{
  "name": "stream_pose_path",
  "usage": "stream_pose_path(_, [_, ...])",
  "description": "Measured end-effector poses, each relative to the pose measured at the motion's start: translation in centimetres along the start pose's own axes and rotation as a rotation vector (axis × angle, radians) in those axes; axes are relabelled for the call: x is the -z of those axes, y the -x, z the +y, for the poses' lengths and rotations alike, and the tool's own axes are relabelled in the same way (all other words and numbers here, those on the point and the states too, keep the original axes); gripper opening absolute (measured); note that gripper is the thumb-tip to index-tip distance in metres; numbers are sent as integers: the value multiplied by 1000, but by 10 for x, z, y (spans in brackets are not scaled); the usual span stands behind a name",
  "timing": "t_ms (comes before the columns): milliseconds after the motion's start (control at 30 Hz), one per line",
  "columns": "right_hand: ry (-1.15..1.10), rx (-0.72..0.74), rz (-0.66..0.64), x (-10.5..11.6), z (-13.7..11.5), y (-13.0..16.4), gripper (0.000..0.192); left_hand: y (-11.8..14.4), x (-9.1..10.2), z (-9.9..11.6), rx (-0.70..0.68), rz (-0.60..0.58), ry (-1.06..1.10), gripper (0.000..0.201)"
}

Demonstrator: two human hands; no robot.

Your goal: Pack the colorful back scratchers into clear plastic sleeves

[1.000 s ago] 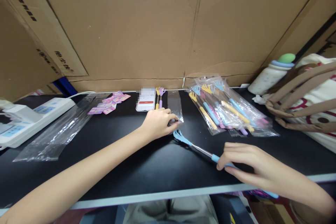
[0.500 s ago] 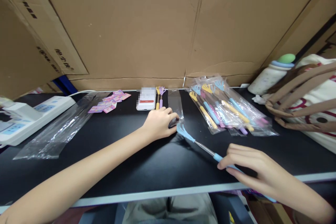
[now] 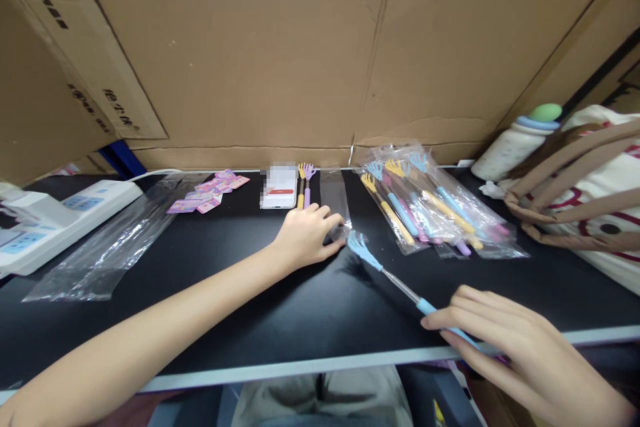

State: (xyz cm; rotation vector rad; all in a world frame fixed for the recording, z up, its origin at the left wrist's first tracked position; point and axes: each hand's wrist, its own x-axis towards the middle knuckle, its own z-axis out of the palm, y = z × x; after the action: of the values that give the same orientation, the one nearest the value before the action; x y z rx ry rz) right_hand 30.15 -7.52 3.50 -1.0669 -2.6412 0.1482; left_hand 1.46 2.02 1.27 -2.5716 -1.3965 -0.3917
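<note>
A light blue back scratcher (image 3: 399,284) with a metal shaft is held by its handle in my right hand (image 3: 505,333), fingers closed around it. Its claw end points up and left, close to the mouth of a narrow clear plastic bag (image 3: 333,188). My left hand (image 3: 309,233) grips that bag's near end between thumb and fingers. The claw looks just outside the bag, though the clear film makes contact hard to judge. Just beyond my left hand lie a yellow back scratcher (image 3: 301,195) and a purple back scratcher (image 3: 307,190), side by side.
Several bagged back scratchers (image 3: 425,207) lie at the right, near a white bottle (image 3: 515,150) and a cloth bag (image 3: 595,200). A phone (image 3: 281,197), small printed cards (image 3: 213,190), empty clear bags (image 3: 115,247) and a power strip (image 3: 65,220) are leftward. Cardboard (image 3: 250,47) stands behind.
My right hand has shifted a little right and nearer to me, drawing the blue back scratcher's claw slightly away from my left hand. The left hand stays almost in place on the bag.
</note>
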Motion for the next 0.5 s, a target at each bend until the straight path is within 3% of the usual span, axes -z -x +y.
stream_pose_path(167, [2, -33, 5, -1, -5, 8, 17, 0, -2, 0, -39, 14, -40, 30])
stream_pose_path(300, [-64, -24, -80, -2, -10, -2, 18, 1, -2, 2, -43, 12, -40, 29])
stream_pose_path(500, [-70, -84, -103, -5, -10, -18, 20, 1, 1, 4, -64, -3, -55, 28])
